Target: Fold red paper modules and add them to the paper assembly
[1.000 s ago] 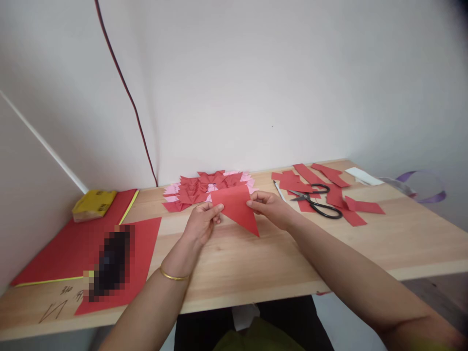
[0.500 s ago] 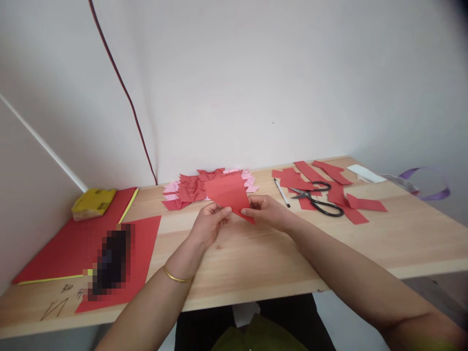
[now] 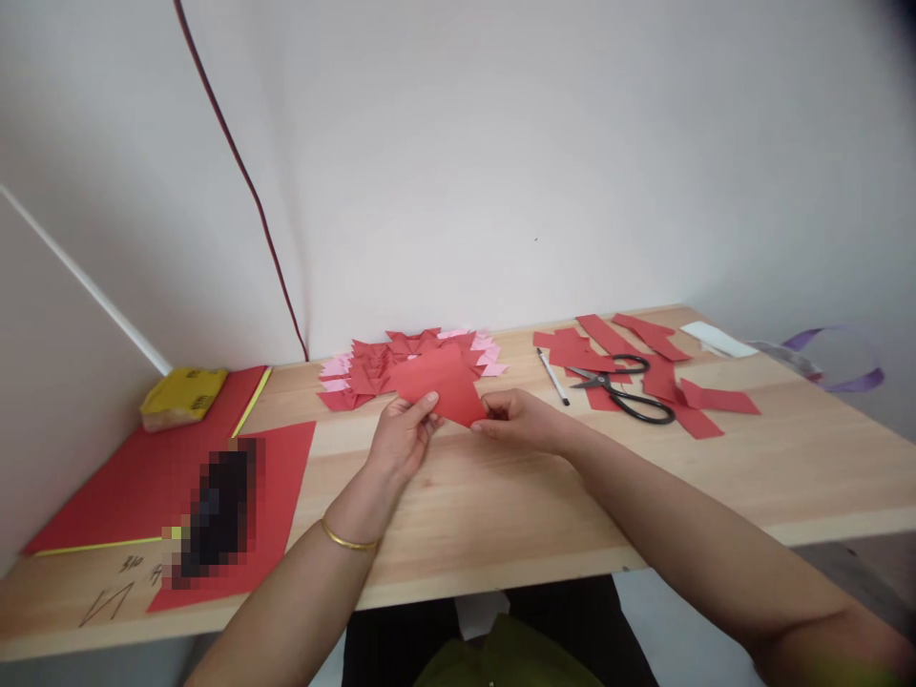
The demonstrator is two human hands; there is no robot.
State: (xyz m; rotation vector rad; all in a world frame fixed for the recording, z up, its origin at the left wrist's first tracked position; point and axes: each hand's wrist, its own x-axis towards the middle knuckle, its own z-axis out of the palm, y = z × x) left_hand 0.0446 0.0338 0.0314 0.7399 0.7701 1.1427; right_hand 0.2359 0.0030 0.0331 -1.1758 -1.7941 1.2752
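Between my hands is a piece of red paper (image 3: 445,382), raised above the table and tilted. My left hand (image 3: 402,431) pinches its lower left edge, thumb on top and fingers underneath. At the lower right corner, my right hand (image 3: 516,420) closes thumb and fingertips on the same paper. Just behind it, folded red and pink paper pieces (image 3: 368,372) lie in a row by the wall, partly hidden by the held sheet. A gold bangle circles my left wrist.
Black-handled scissors (image 3: 621,389), a white pen (image 3: 552,377) and red paper scraps (image 3: 662,339) lie on the right. A white strip (image 3: 718,339) sits beyond. Left are red sheets (image 3: 114,487), a yellow packet (image 3: 184,396) and a pixelated dark object (image 3: 218,515). A cable (image 3: 261,215) hangs down the wall.
The red paper has turned and shifted slightly left. My left thumb has moved up and further onto the sheet, while my right hand keeps hold near the corner.
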